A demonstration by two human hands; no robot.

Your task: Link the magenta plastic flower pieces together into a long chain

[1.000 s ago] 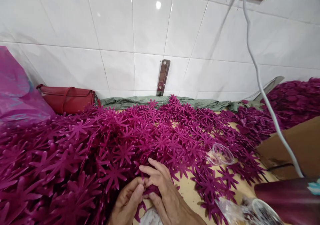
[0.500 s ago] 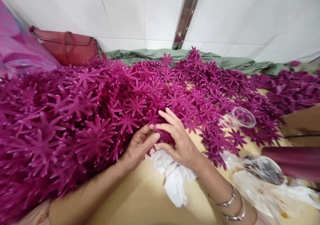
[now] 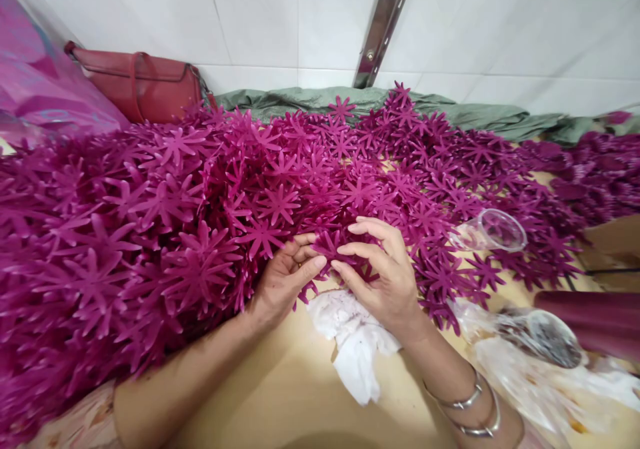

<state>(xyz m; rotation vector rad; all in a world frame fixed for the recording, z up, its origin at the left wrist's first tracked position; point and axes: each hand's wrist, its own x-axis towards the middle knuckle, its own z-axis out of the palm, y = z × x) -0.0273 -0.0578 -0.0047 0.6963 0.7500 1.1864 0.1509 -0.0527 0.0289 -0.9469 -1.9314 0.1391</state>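
Observation:
In the head view, my left hand [image 3: 285,276] pinches a magenta flower-shaped piece [image 3: 329,244] with narrow petals between thumb and fingers. My right hand [image 3: 385,272] is at the same piece from the other side; its thumb and index fingertips close on a petal, while the other fingers are bent and apart. Part of the piece is hidden behind the fingers. Both hands are just in front of a large heap of similar magenta flower pieces [image 3: 190,262]. Beneath my right hand lies a crumpled white cloth or tissue [image 3: 357,362].
To the right are a clear plastic cup [image 3: 503,230], a plastic bag [image 3: 525,376] and a dark red cylinder [image 3: 590,322]. A red handbag [image 3: 143,86] stands at the back left beside a pink plastic bag [image 3: 45,76]. Green cloth [image 3: 280,102] runs along the white wall.
My right hand has turned and its thumb and index finger have come together at the flower piece. More of the piece's petals show between the hands. The view has shifted slightly.

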